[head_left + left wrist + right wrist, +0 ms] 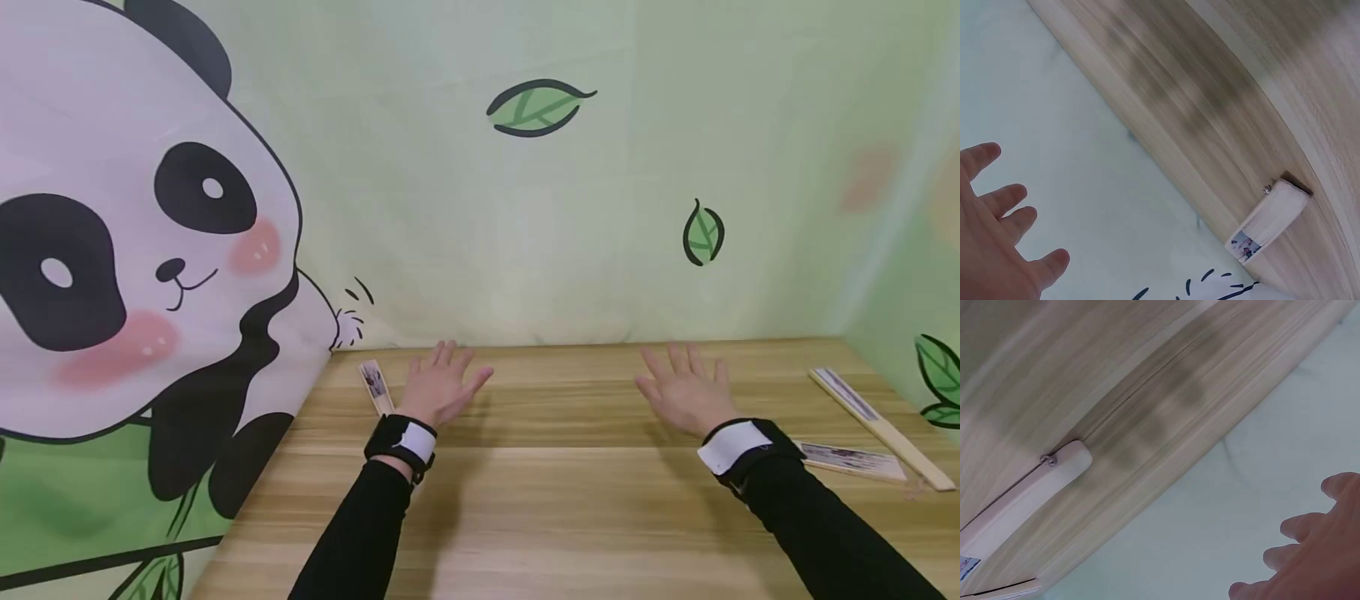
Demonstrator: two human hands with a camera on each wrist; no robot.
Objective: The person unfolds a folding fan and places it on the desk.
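Both hands hover above the wooden desk [570, 500], palms down, fingers spread and straight, so each grip is wide open with nothing in it. The left hand [441, 385] is near the back edge of the desk, and just beside it, to its left, lies a small closed fan [376, 386], flat on the wood close to the panda backdrop [142, 275]. In the left wrist view that small fan [1268, 219] shows its pivot pin and a printed picture at one end; the left fingers [1004, 200] are well apart from it. The right hand [684, 389] is also over bare wood. To its right lie two more closed fans: a long fan [877, 425] slanting toward the right wall, and a short fan [851, 460] just beside the right wrist strap. The right wrist view shows the long fan's pinned end [1035, 494], apart from the right fingers [1310, 550]
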